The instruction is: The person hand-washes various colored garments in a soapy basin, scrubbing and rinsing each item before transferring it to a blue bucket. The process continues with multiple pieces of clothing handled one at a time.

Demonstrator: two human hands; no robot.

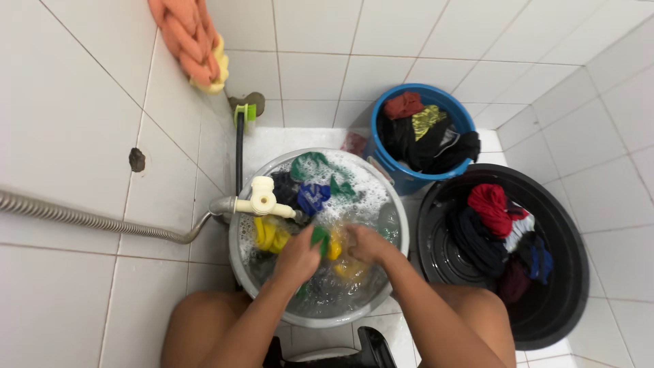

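Both hands, left hand and right hand, have fingers clenched on a green and yellow garment over the soapy grey basin beneath the white tap.

A blue bucket stuffed with dark, red and yellow-green clothes stands by the back wall. Just beside it sits a wide black tub holding red, navy and striped garments. A cream tap valve juts from the left wall above a ribbed metal hose. Orange cloth hangs higher up.
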